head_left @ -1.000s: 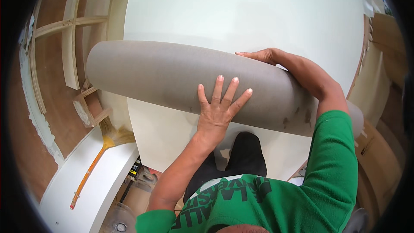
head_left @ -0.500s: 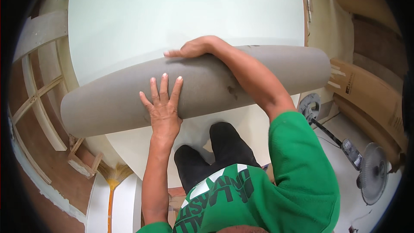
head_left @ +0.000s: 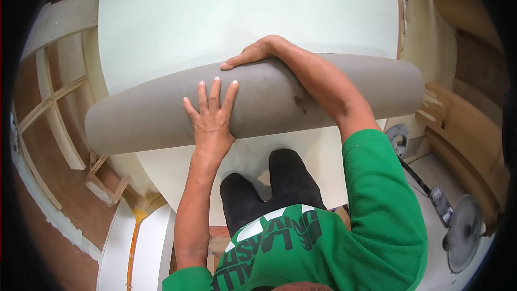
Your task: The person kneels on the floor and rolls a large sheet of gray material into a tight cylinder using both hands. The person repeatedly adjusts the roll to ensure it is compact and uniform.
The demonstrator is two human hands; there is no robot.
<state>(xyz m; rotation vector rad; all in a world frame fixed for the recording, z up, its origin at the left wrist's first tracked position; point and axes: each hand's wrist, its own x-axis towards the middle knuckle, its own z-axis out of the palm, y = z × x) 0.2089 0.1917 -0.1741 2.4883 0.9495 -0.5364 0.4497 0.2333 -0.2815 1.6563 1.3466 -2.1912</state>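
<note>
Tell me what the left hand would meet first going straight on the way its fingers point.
Probably the thumb of the right hand, by the far side of the grey roll on which the left hand is spread; the roll's curve makes depth hard to judge.

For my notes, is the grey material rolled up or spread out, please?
Rolled up: the grey material forms a long cylinder, left hand and right hand on it.

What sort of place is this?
Probably a workshop or half-finished room: bare wooden framing at left, a straw broom, and a large grey roll across a white panel.
</note>
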